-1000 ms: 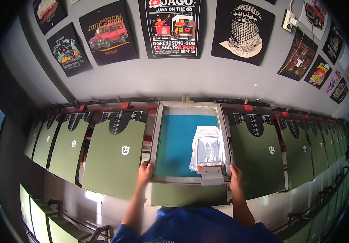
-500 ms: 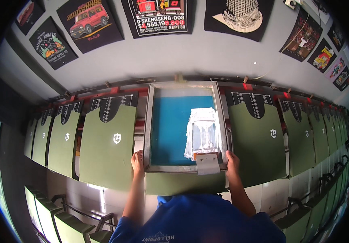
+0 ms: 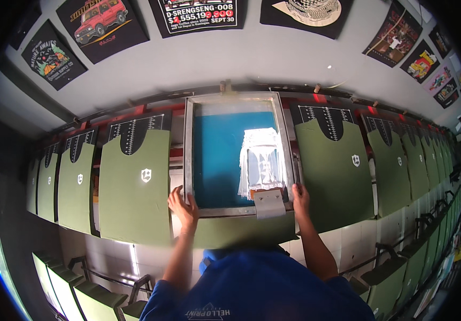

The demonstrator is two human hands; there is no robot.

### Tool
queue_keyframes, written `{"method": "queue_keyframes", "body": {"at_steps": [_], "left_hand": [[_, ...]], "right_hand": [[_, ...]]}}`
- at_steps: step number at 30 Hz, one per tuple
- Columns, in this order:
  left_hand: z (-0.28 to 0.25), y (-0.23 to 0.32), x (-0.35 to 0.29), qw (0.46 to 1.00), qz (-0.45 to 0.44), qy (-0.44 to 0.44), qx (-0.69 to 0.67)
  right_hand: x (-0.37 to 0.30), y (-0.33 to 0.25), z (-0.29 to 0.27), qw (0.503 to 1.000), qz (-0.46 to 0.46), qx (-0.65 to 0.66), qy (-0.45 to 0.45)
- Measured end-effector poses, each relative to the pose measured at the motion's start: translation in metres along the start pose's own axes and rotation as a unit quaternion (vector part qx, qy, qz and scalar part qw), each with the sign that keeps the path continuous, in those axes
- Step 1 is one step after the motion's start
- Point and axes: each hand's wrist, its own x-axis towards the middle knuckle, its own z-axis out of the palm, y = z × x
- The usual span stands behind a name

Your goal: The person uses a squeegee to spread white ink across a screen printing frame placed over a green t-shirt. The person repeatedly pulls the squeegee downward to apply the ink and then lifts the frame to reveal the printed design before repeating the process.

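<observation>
A metal-framed printing screen (image 3: 217,160) with blue-green mesh lies over a green shirt (image 3: 236,231), whose lower part shows below the frame. White ink (image 3: 260,136) is spread on the mesh at the right. A squeegee (image 3: 269,204) with a grey metal piece leans over the frame's near edge. My left hand (image 3: 185,211) is at the lower left corner, its fingers spread and its thumb beside the frame. My right hand (image 3: 301,200) has its fingers closed on the frame's right side near the lower corner.
Green shirts with white shield prints lie on boards to the left (image 3: 134,192) and right (image 3: 340,182). A rail (image 3: 278,88) runs behind them along the wall. Printed dark cloths (image 3: 104,32) hang on the wall. More green shirts on boards (image 3: 99,291) stand nearer, at both sides.
The whole view has shifted, so the scene sits higher and slightly left. My left hand's fingers have spread away from the frame's side. My right hand stays at the frame.
</observation>
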Motion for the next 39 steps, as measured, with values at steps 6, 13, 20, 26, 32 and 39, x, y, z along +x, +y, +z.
{"method": "queue_keyframes", "body": {"at_steps": [6, 13, 20, 26, 32, 39], "left_hand": [[0.013, 0.070, -0.049, 0.788, -0.197, -0.415, -0.408], [0.053, 0.114, -0.105, 0.448, -0.466, -0.603, -0.467], [0.105, 0.112, -0.143, 0.478, -0.548, -0.420, -0.544], [0.093, 0.130, -0.138, 0.533, -0.542, -0.420, -0.495], [0.087, 0.130, -0.133, 0.552, -0.524, -0.422, -0.493], [0.007, 0.157, -0.061, 0.726, -0.224, -0.644, -0.092]], "right_hand": [[-0.050, -0.099, -0.021, 0.885, -0.341, -0.239, -0.207], [-0.049, -0.107, -0.007, 0.805, -0.381, -0.380, -0.250], [0.033, -0.157, 0.030, 0.829, -0.316, -0.362, -0.285], [0.125, -0.166, 0.076, 0.816, -0.404, -0.345, -0.228], [0.081, -0.142, 0.064, 0.810, -0.372, -0.366, -0.267], [-0.043, -0.130, -0.009, 0.834, -0.394, -0.290, -0.256]]}}
